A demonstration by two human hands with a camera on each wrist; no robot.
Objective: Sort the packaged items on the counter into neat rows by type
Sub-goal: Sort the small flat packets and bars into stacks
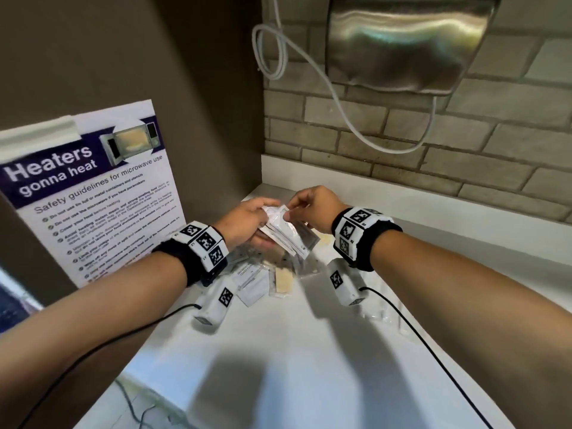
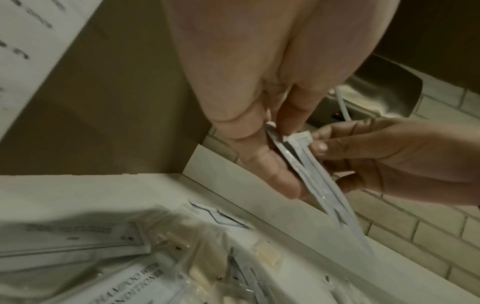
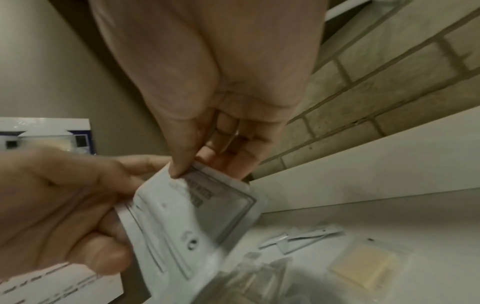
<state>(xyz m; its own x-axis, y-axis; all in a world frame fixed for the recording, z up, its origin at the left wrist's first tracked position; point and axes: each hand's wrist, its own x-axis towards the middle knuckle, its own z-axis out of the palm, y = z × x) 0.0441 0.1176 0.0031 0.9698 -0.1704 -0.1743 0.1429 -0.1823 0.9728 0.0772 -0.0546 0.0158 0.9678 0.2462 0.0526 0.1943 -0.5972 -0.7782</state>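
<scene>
A small stack of flat white sachets (image 1: 288, 235) with grey printed borders is held above the white counter (image 1: 309, 351). My left hand (image 1: 247, 224) grips the stack (image 3: 187, 222) from the left, thumb on top and fingers underneath. My right hand (image 1: 309, 209) pinches the top sachet's upper corner (image 3: 192, 172) between thumb and fingers. In the left wrist view the stack (image 2: 311, 181) shows edge-on. Under my hands lies a loose pile of packets (image 1: 263, 277): white sachets and clear packs holding something beige (image 2: 197, 242).
A laminated microwave safety poster (image 1: 89, 193) leans on the brown wall at the left. A brick wall (image 1: 433, 150) runs behind, with a steel dispenser (image 1: 402, 41) and a white cable (image 1: 309, 57) overhead. A beige clear pack (image 3: 363, 265) lies to the right.
</scene>
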